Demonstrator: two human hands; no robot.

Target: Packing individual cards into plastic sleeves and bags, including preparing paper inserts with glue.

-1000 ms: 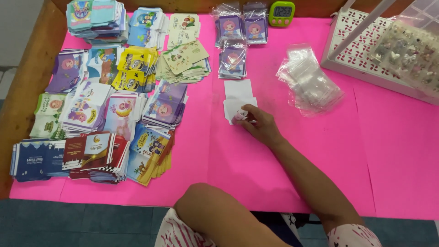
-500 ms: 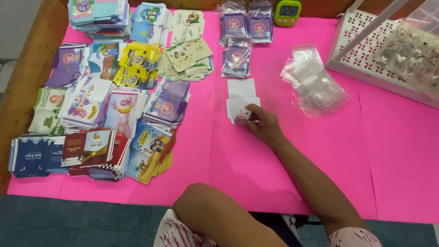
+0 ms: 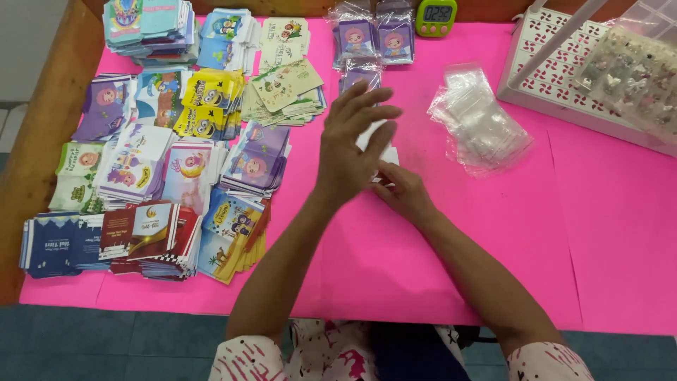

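Note:
My left hand (image 3: 352,144) hovers over the middle of the pink table (image 3: 423,275), fingers spread, palm down, holding nothing, and it covers most of a small stack of white cards (image 3: 388,152). Under and just right of it my right hand (image 3: 402,190) rests on the table with its fingertips pinching the near edge of those white cards. Only a sliver of the cards shows between the two hands.
Several stacks of colourful printed envelopes (image 3: 176,162) fill the left half. Purple packets in clear sleeves (image 3: 370,39) and a green digital timer (image 3: 436,15) lie at the back. A pile of clear plastic sleeves (image 3: 479,120) and a white lattice basket (image 3: 564,77) sit right.
My left arm has come into view and reached forward over the white cards. My right hand has stayed on the cards' near edge.

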